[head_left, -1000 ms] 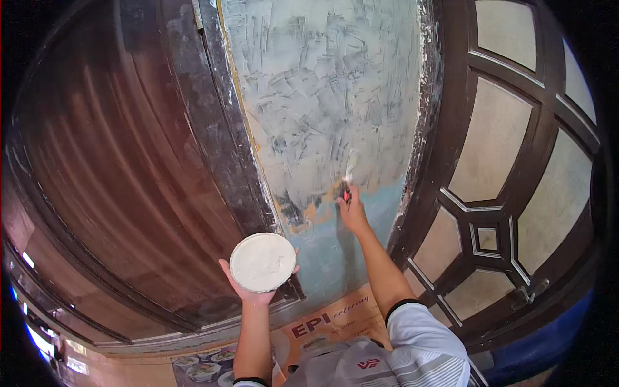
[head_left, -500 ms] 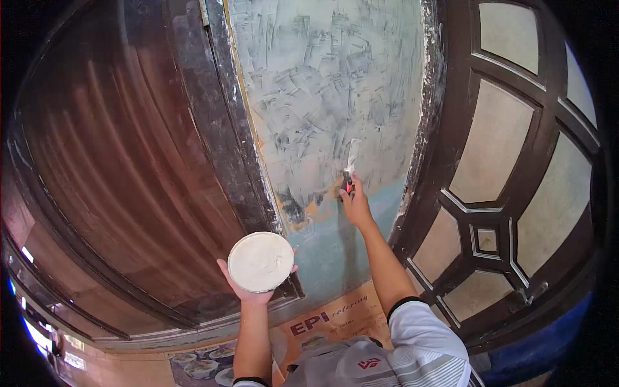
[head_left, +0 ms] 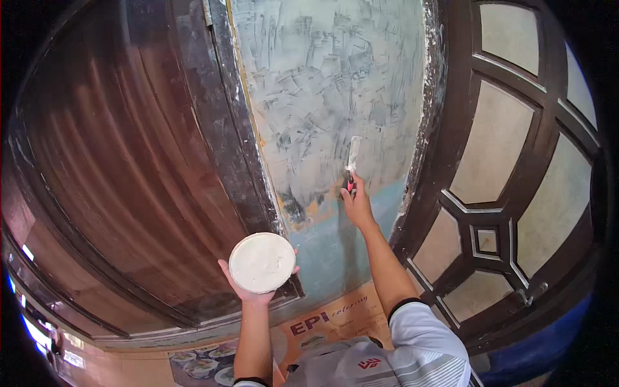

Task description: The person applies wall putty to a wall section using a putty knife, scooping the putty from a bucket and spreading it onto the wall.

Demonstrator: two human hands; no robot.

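My left hand (head_left: 255,295) holds a round tub of white putty (head_left: 261,261) from below, its fingers spread around the sides. The putty's surface is mostly smooth, with a small rough patch at its right. In my right hand (head_left: 356,200) is a putty knife (head_left: 353,155), gripped by its black and red handle. Its narrow blade points up, is coated with white putty, and lies over the wall (head_left: 335,84); whether it touches cannot be told. Grey-white filler with dark streaks covers the upper wall, above orange and dark patches and a bare blue-green band.
Left of the wall stands a dark wooden frame (head_left: 222,116) beside a brown glossy panel (head_left: 122,168). On the right is a dark door with pale panels (head_left: 493,142). A printed orange sheet (head_left: 342,316) covers the floor below, and something blue (head_left: 541,345) lies at the lower right.
The putty knife has tilted very slightly, its blade a little higher on the wall. My left hand and the tub stay almost in place.
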